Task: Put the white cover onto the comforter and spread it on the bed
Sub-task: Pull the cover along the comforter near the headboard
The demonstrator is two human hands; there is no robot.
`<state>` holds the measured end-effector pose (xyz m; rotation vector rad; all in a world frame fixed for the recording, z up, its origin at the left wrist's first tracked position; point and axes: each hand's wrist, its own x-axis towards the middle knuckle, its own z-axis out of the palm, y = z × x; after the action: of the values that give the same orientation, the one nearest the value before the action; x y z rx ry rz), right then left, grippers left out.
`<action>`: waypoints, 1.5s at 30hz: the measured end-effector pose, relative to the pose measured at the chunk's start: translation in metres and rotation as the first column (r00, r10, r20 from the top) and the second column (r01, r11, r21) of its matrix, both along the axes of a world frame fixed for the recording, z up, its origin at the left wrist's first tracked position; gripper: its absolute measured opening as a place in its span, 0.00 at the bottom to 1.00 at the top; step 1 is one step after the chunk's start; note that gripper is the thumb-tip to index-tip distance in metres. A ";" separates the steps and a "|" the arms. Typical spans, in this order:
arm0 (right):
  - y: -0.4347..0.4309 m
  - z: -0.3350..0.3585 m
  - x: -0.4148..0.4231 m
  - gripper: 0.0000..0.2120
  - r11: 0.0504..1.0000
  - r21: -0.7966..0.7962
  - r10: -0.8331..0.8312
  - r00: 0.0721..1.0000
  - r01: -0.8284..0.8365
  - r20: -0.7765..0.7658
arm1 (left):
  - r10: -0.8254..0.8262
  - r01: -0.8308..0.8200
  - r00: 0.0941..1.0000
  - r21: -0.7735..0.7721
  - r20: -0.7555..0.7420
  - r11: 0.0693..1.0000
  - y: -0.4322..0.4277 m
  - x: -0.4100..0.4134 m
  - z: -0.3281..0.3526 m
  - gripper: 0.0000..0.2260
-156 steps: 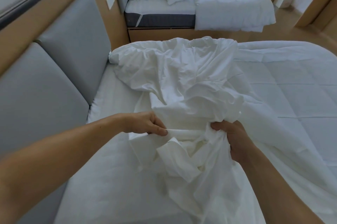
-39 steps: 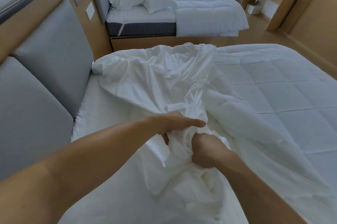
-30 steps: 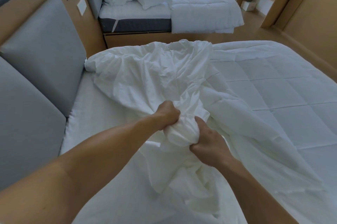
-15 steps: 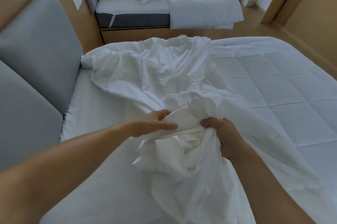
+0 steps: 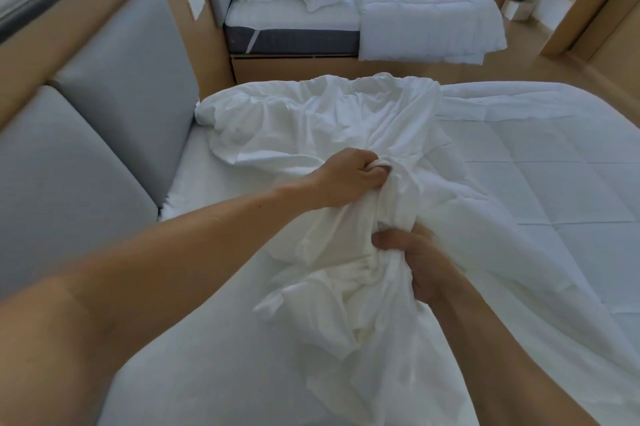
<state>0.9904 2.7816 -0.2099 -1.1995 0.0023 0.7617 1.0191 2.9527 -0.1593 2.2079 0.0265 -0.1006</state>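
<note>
Bed: quilted comforter lies flat over its foot half. White cover is crumpled across the bed's head end, overlapping the comforter. Second bed stands beyond the bed's far side. Left hand: fingers clenched on a cover fold. Right hand: grasping bunched cover.

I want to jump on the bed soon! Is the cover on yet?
Not yet. Done: the comforter lies flat on the bed. In hand: the left hand and right hand grip the bunched white cover. Left: getting it onto the comforter and spreading it out.
</note>
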 end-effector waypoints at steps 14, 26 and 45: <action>0.022 -0.001 0.003 0.28 0.947 -0.241 0.230 0.972 -0.214 0.040 | 0.040 -0.047 0.995 0.079 0.086 0.996 0.014 -0.003 -0.021 0.13; 0.014 -0.003 0.019 0.53 1.000 0.016 0.005 0.974 -0.001 -0.227 | 0.332 -0.503 0.798 -0.253 -0.503 0.826 0.060 -0.093 -0.091 0.36; -0.028 0.010 0.008 0.33 0.953 -0.099 0.286 0.958 -0.286 -0.016 | -0.446 -0.141 0.707 0.727 0.549 0.672 0.086 0.005 -0.011 0.04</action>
<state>0.9980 2.7540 -0.2002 -1.3108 -0.1359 1.0264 1.0244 3.0384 -0.1703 2.9071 -0.6924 0.8092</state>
